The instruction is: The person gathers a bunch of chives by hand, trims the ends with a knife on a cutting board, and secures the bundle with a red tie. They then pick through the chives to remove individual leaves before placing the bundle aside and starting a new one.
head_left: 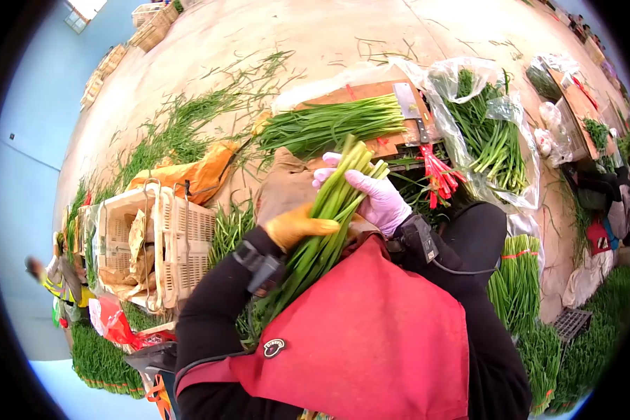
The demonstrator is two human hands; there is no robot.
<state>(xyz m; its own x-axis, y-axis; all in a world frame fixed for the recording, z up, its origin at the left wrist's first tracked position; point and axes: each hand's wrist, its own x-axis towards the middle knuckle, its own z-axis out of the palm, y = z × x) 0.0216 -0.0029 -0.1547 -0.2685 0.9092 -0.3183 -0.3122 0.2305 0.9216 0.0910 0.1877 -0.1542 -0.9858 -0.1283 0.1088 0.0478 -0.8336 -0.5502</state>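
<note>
The bunch of green stalks (327,231) lay slantwise in front of the red apron (371,343), its pale cut ends pointing up and away and its thinner ends trailing down toward the left elbow. The left hand (297,225), in an orange glove, had its grip clenched round the middle of the bunch, thumb laid across the top. The right hand (376,198), in a pale glove, grasped the same stalks higher up, just below the cut ends, with the fingers curled behind them.

By the look of them the stalks were light, long and springy rather than stiff. They seemed likely to bend and fan apart if held at one end only, and to bruise or snap under a hard squeeze (the smooth skins could also slide against each other). A hold round the middle with a second hand near the cut ends looked the safest.

Beyond the hands, a second bundle of greens (329,124) rested on a low wooden board (371,91) beside a cleaver (407,101). Red ties (437,175) lay just below the board, a plastic bag of greens (493,140) stood to the right, and a pale crate (154,238) sat on the floor (315,35) to the left.
</note>
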